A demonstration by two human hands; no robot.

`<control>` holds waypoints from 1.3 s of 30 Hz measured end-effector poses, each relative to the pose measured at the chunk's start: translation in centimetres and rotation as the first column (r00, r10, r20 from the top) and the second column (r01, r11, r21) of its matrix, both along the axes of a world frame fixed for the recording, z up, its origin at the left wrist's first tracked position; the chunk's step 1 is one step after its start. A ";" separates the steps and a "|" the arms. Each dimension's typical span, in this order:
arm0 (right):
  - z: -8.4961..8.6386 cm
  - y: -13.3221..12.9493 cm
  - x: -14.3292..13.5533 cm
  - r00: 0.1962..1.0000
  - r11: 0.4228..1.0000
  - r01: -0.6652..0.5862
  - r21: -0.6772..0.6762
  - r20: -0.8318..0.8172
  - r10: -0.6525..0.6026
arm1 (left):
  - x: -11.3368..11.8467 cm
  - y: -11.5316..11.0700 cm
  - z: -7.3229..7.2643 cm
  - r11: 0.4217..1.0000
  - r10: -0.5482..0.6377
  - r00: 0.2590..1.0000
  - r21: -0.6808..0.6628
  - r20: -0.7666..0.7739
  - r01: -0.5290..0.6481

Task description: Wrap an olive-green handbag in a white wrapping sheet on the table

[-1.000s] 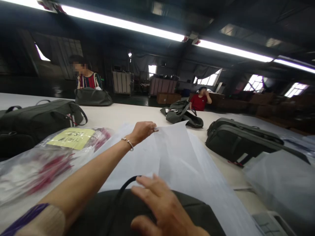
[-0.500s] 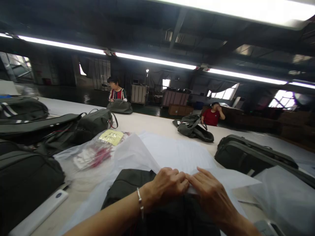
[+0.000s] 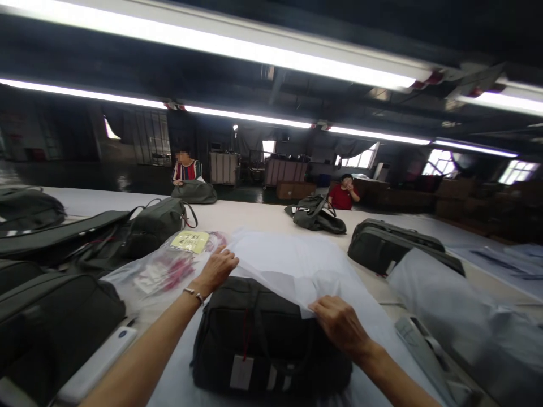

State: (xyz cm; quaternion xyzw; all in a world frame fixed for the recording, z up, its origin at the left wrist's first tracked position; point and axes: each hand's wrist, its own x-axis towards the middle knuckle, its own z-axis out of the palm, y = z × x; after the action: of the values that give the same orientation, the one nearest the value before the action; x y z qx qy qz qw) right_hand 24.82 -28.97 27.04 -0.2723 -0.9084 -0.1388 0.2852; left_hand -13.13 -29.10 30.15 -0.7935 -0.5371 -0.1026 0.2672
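A thin white translucent sheet is being pinched by the left hand and right hand (behind a dark green fabric bag).

the pale table carries thin white sheets from its middle to the near edge. dark duffel bags crowd its left side, beside a clear plastic bag. a slumped bag lies near the far edge; zipped bags and translucent plastic lie towards the right edge.
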 end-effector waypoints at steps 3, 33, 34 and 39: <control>0.4 -0.4 -0.1 1.000 1.000 0.010 0.018 0.009 -0.010 | -0.9 -2.7 -0.1 0.998 0.027 1.000 0.058 0.008 -0.027; -1.7 -3.0 2.5 0.996 0.995 -0.092 -0.032 0.014 0.092 | -5.6 -17.5 -8.5 0.993 -0.019 0.986 -0.112 0.168 0.038; -2.0 -2.6 2.2 0.997 0.997 -0.075 -0.025 -0.006 0.075 | -5.6 -16.7 -7.7 0.987 -0.008 0.982 -0.158 0.189 0.038; -2.6 -1.4 1.4 0.997 0.998 -0.052 0.020 -0.059 0.054 | -2.1 -8.8 0.8 0.991 -0.036 0.933 -0.106 0.357 0.078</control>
State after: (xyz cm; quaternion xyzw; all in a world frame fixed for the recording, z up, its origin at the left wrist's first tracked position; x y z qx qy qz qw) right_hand 26.22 -30.32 24.40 -0.2495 -0.9051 -0.1313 0.3184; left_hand -15.20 -37.93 31.00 -0.7917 -0.5582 -0.2196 0.1156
